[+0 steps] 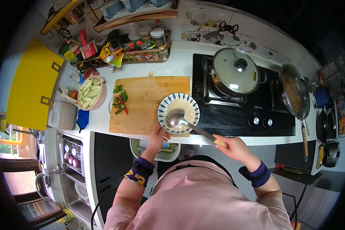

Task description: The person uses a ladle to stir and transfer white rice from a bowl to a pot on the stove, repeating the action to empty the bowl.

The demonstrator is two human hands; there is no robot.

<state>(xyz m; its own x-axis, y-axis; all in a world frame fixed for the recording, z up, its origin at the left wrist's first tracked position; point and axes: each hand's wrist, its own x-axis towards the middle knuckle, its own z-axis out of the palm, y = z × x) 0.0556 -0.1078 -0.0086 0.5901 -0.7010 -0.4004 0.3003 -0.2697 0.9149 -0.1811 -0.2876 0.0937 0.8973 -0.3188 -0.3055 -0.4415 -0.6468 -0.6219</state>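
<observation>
My left hand (158, 135) grips the near left rim of a white bowl with blue dashes (162, 110). Inside the bowl lies a pale, creamy mixture (191, 109). My right hand (233, 146) is closed around the wooden end of a metal ladle (199, 131), whose head sits in the mixture. The bowl is over the near right corner of a wooden cutting board (146, 97); whether it rests there or is lifted I cannot tell. Cut green and red peppers (120, 100) lie at the board's left side.
A lidded pot (236, 72) and a covered wok (294, 89) stand on the black gas hob (233, 120). Left of the board is a pink basin (103, 96) of pale vegetable strips (89, 93). Below the counter edge sits a pale bin (158, 157). A seasoning rack (149, 54) lines the wall.
</observation>
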